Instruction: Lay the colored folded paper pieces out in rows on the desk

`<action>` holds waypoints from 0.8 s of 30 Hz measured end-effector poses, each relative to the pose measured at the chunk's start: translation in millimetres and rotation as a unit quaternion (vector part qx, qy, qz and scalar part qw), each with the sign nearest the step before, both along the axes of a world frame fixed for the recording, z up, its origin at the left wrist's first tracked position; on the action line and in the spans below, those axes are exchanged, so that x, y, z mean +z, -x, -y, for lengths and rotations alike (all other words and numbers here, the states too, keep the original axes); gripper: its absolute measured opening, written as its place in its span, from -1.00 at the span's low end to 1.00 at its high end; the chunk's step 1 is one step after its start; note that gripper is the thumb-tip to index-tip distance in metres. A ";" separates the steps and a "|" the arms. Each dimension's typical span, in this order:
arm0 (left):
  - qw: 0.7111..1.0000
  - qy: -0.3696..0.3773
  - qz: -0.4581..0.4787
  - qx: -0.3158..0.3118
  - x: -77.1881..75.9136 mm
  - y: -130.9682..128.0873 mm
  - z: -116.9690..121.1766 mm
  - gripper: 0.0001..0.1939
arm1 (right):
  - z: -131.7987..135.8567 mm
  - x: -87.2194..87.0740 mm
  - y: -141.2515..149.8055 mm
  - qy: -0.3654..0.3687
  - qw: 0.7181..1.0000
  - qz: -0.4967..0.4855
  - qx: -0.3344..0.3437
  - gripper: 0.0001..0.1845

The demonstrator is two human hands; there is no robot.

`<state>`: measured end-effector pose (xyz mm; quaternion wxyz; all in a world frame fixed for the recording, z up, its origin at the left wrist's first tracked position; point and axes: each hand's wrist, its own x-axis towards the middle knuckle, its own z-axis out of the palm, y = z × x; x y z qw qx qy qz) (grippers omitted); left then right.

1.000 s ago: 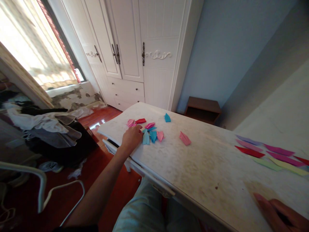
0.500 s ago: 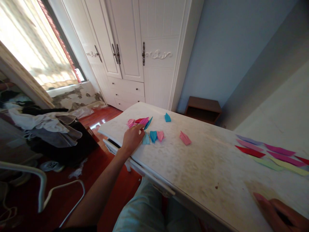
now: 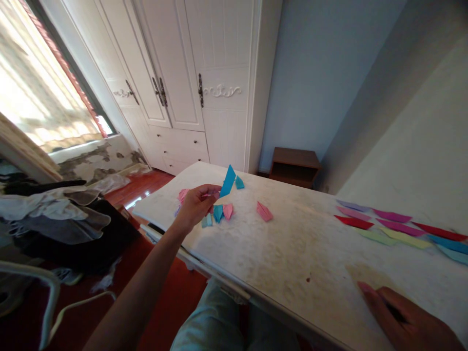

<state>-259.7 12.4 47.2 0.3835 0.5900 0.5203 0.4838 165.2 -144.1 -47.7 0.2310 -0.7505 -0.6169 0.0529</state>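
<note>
Above the far left part of the table, my left hand (image 3: 193, 207) pinches a flat blue folded paper piece (image 3: 227, 182) that stands up from the fingers. Around this hand lie small folded papers: a pink one (image 3: 228, 211), a blue one (image 3: 218, 213) and pale blue-green ones (image 3: 206, 221). Part of a pink pile (image 3: 183, 195) shows behind the hand. My right hand (image 3: 405, 312) rests low on the table at the right, fingers loosely bent with a gap between them. Beside it is a tan patch (image 3: 365, 276); whether it is paper or shadow I cannot tell.
A teal folded piece (image 3: 239, 182) and a pink one (image 3: 264, 211) lie apart on the white table (image 3: 278, 253). Rows of coloured paper strips (image 3: 391, 226) lie at the right. Behind stand a white wardrobe (image 3: 223, 53) and a brown box shelf (image 3: 295, 157).
My left hand has lifted the blue folded paper up from the pile. The camera view has turned slightly right. My right hand stays low on the table.
</note>
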 end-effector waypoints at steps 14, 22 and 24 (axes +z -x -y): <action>0.949 -0.028 -0.118 -0.290 49.2 -210.8 -25.1 -0.78 | -1.7 16.2 32.0 -0.130 0.985 0.064 0.093 -0.53; 0.838 -0.047 -0.305 -0.451 24.5 -374.5 -33.5 -0.72 | -4.0 14.7 33.8 -0.129 0.987 0.020 0.091 -0.69; 0.809 -0.070 -0.362 -0.458 17.7 -399.2 -30.9 -0.70 | -3.9 13.8 34.2 -0.128 0.988 0.010 0.092 -0.72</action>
